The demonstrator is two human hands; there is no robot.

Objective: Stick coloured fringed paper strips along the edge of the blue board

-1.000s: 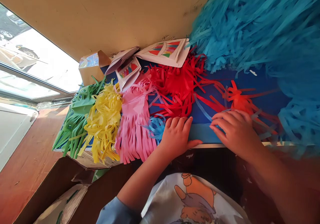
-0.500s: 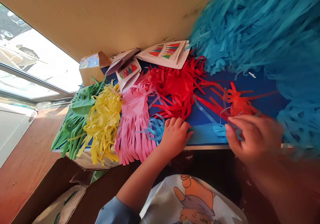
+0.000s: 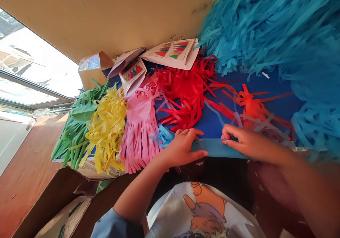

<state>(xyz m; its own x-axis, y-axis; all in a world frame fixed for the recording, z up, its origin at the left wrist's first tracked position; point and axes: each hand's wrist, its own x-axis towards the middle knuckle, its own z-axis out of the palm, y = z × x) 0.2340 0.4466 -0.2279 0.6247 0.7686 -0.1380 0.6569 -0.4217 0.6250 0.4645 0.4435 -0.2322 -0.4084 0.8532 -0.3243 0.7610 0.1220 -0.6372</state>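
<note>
A blue tissue paper tassel [image 3: 209, 146] lies along the table's front edge, its smooth middle stretched between my hands. My left hand [image 3: 183, 146] rests on its left part, thumb and forefinger spread apart. Cut blue fringe [image 3: 164, 136] pokes out beyond that hand, beside a pink tassel [image 3: 140, 128]. With thumb and fingers closed, my right hand [image 3: 241, 140] pinches the upper edge of the blue paper. The right end of this tassel is hidden under my right hand and forearm. Just behind lie a red tassel [image 3: 186, 89] and an orange-red tassel [image 3: 251, 105].
Yellow [image 3: 107, 121] and green tassels [image 3: 82, 114] lie at the left of the blue tabletop [image 3: 225, 78]. A large heap of blue fringe [image 3: 265, 29] fills the right back. Printed packets [image 3: 170, 54] lean near the wall. An open cardboard box [image 3: 61, 195] stands below left.
My right hand has moved left, closer to my left hand, and now pinches the blue paper. The thumb and forefinger of my left hand have spread over it.
</note>
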